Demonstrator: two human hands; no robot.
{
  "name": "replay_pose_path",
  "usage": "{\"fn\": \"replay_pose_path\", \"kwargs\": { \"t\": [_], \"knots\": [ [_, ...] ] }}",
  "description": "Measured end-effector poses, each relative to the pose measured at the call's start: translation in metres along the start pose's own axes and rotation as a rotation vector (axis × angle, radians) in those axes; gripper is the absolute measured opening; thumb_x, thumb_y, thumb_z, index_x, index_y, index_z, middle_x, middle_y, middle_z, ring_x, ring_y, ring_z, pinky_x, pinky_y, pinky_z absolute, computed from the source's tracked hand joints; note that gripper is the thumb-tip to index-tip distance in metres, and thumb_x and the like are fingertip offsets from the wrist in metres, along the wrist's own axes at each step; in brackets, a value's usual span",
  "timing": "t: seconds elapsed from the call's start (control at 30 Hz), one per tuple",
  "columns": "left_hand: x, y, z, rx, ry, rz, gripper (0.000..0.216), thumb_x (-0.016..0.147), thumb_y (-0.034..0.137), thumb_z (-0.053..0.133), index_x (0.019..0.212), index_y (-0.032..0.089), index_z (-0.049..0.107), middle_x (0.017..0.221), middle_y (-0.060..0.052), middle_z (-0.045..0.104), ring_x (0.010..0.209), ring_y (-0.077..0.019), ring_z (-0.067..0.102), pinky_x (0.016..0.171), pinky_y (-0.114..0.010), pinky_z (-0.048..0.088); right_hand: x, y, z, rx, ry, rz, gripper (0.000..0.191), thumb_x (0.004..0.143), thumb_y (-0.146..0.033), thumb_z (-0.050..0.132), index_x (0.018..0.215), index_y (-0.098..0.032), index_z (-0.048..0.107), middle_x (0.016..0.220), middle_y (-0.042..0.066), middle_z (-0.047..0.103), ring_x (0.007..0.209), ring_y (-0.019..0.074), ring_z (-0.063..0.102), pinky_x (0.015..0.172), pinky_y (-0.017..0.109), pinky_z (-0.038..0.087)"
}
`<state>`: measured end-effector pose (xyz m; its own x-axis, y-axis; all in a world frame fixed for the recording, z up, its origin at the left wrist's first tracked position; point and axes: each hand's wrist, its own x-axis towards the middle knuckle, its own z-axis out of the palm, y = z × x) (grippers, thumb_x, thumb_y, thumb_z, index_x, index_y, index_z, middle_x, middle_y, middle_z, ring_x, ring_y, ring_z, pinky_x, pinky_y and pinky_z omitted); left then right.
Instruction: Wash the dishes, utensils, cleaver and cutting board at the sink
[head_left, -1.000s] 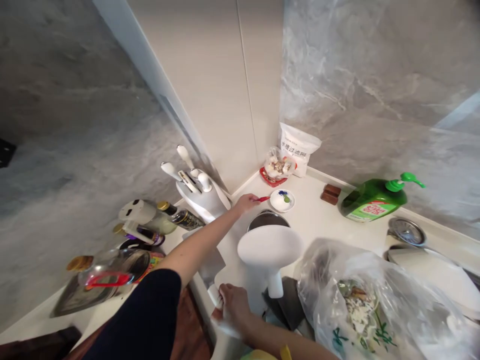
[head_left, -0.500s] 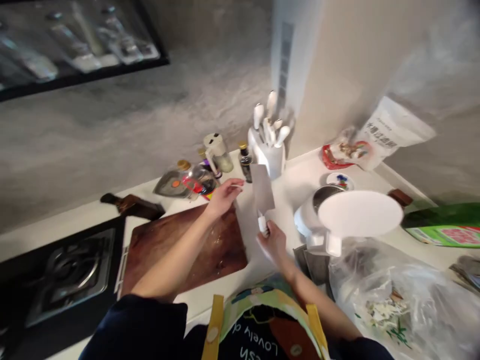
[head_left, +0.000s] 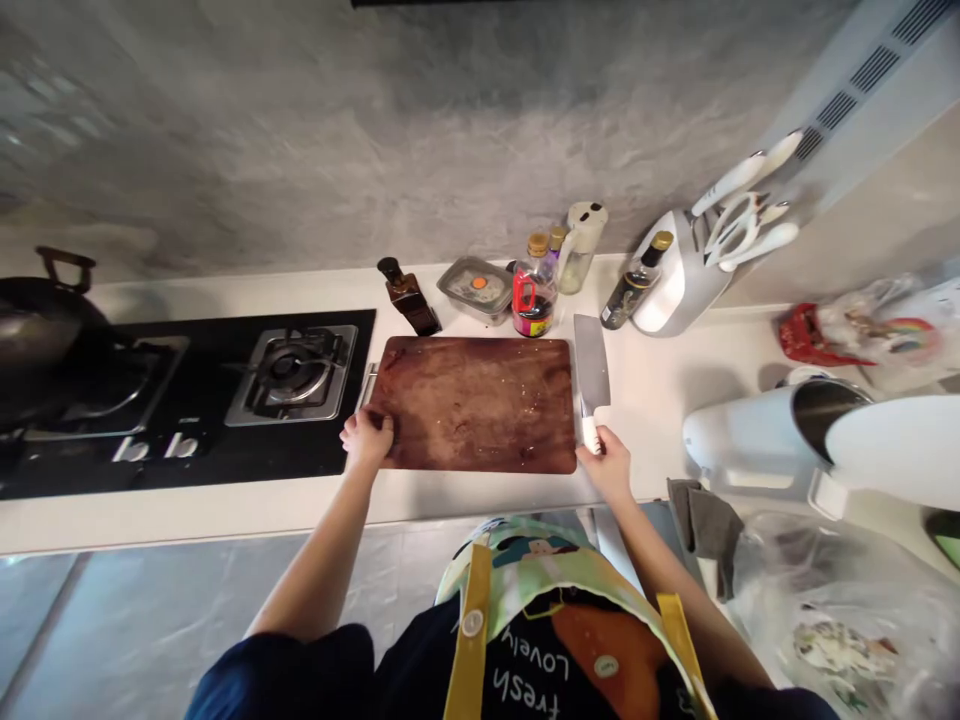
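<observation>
A dark wooden cutting board [head_left: 476, 402] lies on the white counter in front of me. My left hand [head_left: 366, 437] is curled over the board's near left corner and grips its edge. My right hand [head_left: 607, 463] is closed round the white handle of a cleaver [head_left: 592, 372], whose blade lies flat on the counter just right of the board, pointing away from me.
Behind the board stand a dark bottle [head_left: 409, 297], a lidded metal box [head_left: 475, 288], several sauce bottles [head_left: 535, 293] and a white knife block [head_left: 679, 282]. A black gas hob [head_left: 225, 390] with a wok [head_left: 37, 325] lies left. At right are a white kettle [head_left: 780, 440], a grey cloth [head_left: 705, 525] and a plastic bag [head_left: 840, 630].
My view swung left from the counter corner to the board. My left hand came back from the small dish to the board's corner. The cleaver went from upright to flat beside the board.
</observation>
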<state>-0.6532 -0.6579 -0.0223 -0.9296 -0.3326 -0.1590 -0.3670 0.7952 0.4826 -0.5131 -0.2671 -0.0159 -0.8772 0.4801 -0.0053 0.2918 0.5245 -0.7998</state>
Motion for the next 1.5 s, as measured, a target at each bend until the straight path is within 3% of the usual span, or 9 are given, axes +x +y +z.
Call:
{"fn": "replay_pose_path", "kwargs": {
  "t": [0.2, 0.4, 0.57, 0.67, 0.83, 0.93, 1.13, 1.27, 1.5],
  "knots": [
    [-0.010, 0.044, 0.032, -0.220, -0.179, 0.390, 0.032, 0.087, 0.026, 0.048, 0.116, 0.013, 0.056, 0.113, -0.010, 0.059, 0.097, -0.0190, 0.058, 0.095, -0.035, 0.045, -0.018, -0.008, 0.027, -0.279, -0.077, -0.095, 0.005, 0.069, -0.023, 0.052, 0.072, -0.019, 0.052, 0.068, -0.002, 0.051, 0.061, 0.0125, 0.044, 0.062, 0.025, 0.035],
    [-0.061, 0.128, 0.083, -0.248, -0.396, 0.984, 0.027, 0.086, 0.023, 0.048, 0.108, 0.020, 0.062, 0.111, -0.008, 0.062, 0.111, -0.0217, 0.056, 0.104, -0.041, 0.041, -0.024, -0.013, 0.060, -0.571, -0.225, -0.150, 0.019, 0.073, -0.020, 0.058, 0.091, -0.016, 0.060, 0.089, 0.008, 0.064, 0.082, 0.0200, 0.058, 0.079, 0.029, 0.042],
    [-0.092, 0.192, 0.109, -0.295, -0.532, 1.194, 0.026, 0.086, 0.024, 0.047, 0.108, 0.020, 0.061, 0.111, -0.008, 0.061, 0.109, -0.0207, 0.057, 0.103, -0.039, 0.043, -0.021, -0.019, 0.051, -0.534, -0.301, -0.219, 0.021, 0.079, -0.031, 0.064, 0.090, -0.014, 0.063, 0.086, 0.009, 0.066, 0.084, 0.0213, 0.060, 0.084, 0.032, 0.044],
    [-0.117, 0.243, 0.113, -0.336, -0.597, 1.284, 0.027, 0.087, 0.026, 0.047, 0.110, 0.019, 0.060, 0.112, -0.008, 0.060, 0.104, -0.0201, 0.058, 0.100, -0.039, 0.045, -0.027, -0.014, 0.005, -0.334, 0.003, -0.218, 0.019, 0.086, -0.035, 0.057, 0.092, -0.019, 0.063, 0.085, 0.006, 0.065, 0.085, 0.0197, 0.059, 0.083, 0.032, 0.045],
    [-0.194, 0.351, 0.104, -0.586, -0.634, 1.444, 0.030, 0.088, 0.032, 0.052, 0.114, 0.019, 0.057, 0.115, -0.009, 0.058, 0.104, -0.0188, 0.056, 0.098, -0.037, 0.044, -0.039, 0.016, -0.115, -0.133, 1.105, 0.050, 0.036, 0.082, -0.039, 0.059, 0.110, -0.017, 0.052, 0.102, 0.009, 0.055, 0.094, 0.0213, 0.050, 0.085, 0.037, 0.042],
    [-0.241, 0.420, 0.112, -0.759, -0.631, 1.372, 0.046, 0.081, 0.038, 0.062, 0.122, 0.020, 0.050, 0.125, -0.011, 0.054, 0.106, -0.0199, 0.055, 0.094, -0.037, 0.045, -0.029, 0.041, -0.153, -0.074, 1.100, 0.231, 0.049, 0.069, -0.046, 0.069, 0.104, -0.017, 0.055, 0.102, 0.009, 0.053, 0.096, 0.0236, 0.047, 0.088, 0.040, 0.039],
    [-0.272, 0.502, 0.143, -0.837, -0.778, 1.166, 0.061, 0.071, 0.037, 0.071, 0.125, 0.020, 0.047, 0.134, -0.013, 0.049, 0.117, -0.0239, 0.051, 0.101, -0.041, 0.041, -0.003, 0.057, -0.157, 0.137, 1.028, 0.224, 0.009, 0.070, -0.028, 0.056, 0.073, -0.020, 0.053, 0.082, 0.001, 0.049, 0.082, 0.0190, 0.045, 0.077, 0.033, 0.038],
    [-0.270, 0.495, 0.106, -0.883, -0.781, 1.218, 0.054, 0.074, 0.038, 0.067, 0.122, 0.020, 0.049, 0.126, -0.009, 0.054, 0.118, -0.0255, 0.052, 0.103, -0.042, 0.041, -0.025, 0.032, -0.179, 0.140, 1.060, 0.058, 0.007, 0.066, -0.020, 0.054, 0.072, -0.020, 0.052, 0.083, 0.001, 0.048, 0.083, 0.0183, 0.045, 0.075, 0.032, 0.038],
    [-0.288, 0.449, -0.013, -0.826, -0.868, 1.712, 0.062, 0.077, 0.037, 0.063, 0.134, 0.026, 0.040, 0.136, -0.007, 0.046, 0.129, -0.0290, 0.042, 0.108, -0.047, 0.035, -0.119, -0.022, -0.190, 0.393, 1.170, -0.068, 0.020, 0.062, -0.019, 0.054, 0.082, -0.019, 0.055, 0.084, 0.001, 0.049, 0.077, 0.0158, 0.047, 0.070, 0.029, 0.039]
  ]
}}
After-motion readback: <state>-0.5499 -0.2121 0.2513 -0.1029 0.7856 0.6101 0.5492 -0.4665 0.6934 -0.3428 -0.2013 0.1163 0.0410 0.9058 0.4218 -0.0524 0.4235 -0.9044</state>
